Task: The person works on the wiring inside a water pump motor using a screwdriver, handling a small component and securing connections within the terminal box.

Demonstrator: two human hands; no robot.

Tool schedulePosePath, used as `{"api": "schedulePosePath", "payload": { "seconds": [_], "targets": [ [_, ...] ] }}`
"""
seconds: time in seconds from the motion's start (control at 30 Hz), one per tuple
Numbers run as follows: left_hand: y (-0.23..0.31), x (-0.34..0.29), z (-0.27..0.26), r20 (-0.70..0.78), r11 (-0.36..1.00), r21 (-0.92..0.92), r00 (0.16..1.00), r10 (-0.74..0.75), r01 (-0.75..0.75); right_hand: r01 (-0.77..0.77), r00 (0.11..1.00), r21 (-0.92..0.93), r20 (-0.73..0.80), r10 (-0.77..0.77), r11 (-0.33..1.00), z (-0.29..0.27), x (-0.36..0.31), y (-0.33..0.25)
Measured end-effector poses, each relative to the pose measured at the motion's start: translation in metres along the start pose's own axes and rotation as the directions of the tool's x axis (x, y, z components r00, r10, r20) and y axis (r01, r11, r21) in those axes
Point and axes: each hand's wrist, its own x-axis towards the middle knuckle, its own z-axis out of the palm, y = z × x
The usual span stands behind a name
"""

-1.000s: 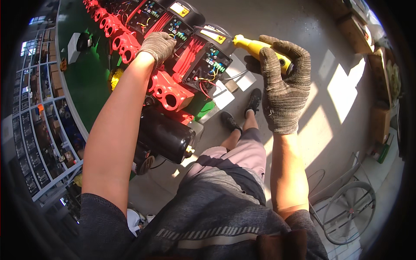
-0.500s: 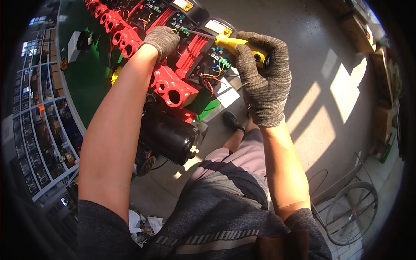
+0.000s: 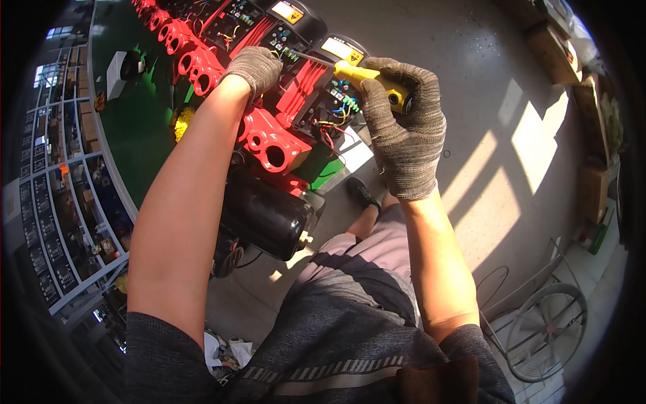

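My right hand (image 3: 412, 138), in a grey knit glove, grips a yellow power screwdriver (image 3: 367, 79), thumb and fingers wrapped round its body. Its long thin shaft reaches left to a circuit board (image 3: 281, 46) with a green terminal strip in a black housing. Beside that board my left hand (image 3: 256, 70), gloved alike, is closed; small wires show by its fingertips, but what it pinches is hidden. Nearer me is another open unit with a wired board (image 3: 336, 101), red fins (image 3: 301, 91) and a red casting (image 3: 276, 145) with round holes.
More red castings (image 3: 176, 37) stand in a row along the green bench (image 3: 118, 141). A black cylindrical tank (image 3: 266, 212) lies below the nearest unit. Shelving (image 3: 60, 168) is at the left, cardboard boxes (image 3: 592, 192) and a wheel-shaped fan (image 3: 545, 331) at the right.
My right hand and the screwdriver have shifted slightly left and down. The left hand has moved a little lower in view, along with the units, and stays closed by the board.
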Motion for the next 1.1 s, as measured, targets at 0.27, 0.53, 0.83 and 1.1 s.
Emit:
{"api": "schedulePosePath", "payload": {
  "seconds": [0.27, 0.53, 0.83, 1.1],
  "targets": [
    [-0.006, 0.002, 0.004, 0.012, 0.992, 0.103, 0.997, 0.075, -0.076, 0.409, 0.864, -0.228, 0.409, -0.294, 0.884, -0.002, 0.01, -0.022],
    [0.004, 0.002, -0.003, 0.081, 0.971, 0.225, 0.994, 0.068, -0.085, 0.375, 0.863, -0.357, 0.471, -0.181, 0.856, -0.002, 0.044, -0.069],
    [0.021, -0.004, -0.018, 0.131, 0.888, 0.44, 0.988, 0.085, -0.135, 0.752, 0.491, -0.224, 0.818, -0.3, 0.62, -0.006, 0.075, -0.067],
    [0.003, 0.012, -0.008, 0.215, 0.688, 0.664, 0.956, 0.199, -0.293, 0.776, 0.471, -0.092, 0.743, -0.476, 0.624, -0.016, 0.059, -0.029]
  ]
}}
